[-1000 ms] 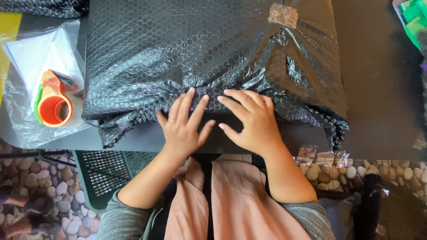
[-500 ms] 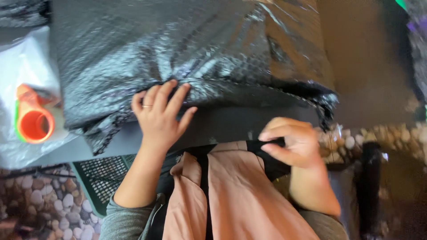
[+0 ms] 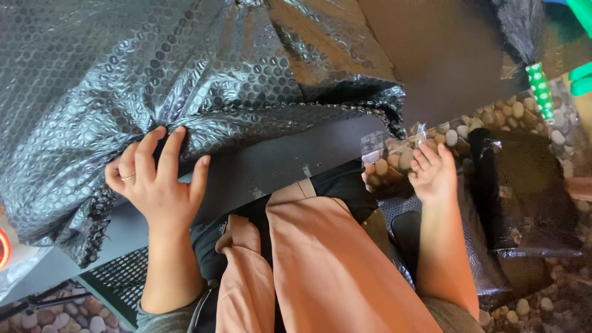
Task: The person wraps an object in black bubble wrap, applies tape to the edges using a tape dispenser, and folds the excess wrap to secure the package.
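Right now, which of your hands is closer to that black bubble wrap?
Left. The left hand presses on the black bubble wrap; the right hand hangs off the table edge, over the pebbles.

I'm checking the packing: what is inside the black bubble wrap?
Only the black bubble wrap itself shows, bulging on the dark table, with the left hand pressing its edge. Whatever it wraps is fully covered.

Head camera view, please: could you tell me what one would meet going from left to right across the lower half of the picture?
Orange tape roll at the edge → left hand on the black bubble wrap → pink garment over the lap → right hand by small clear packets → black wrapped bundle on the pebble floor.
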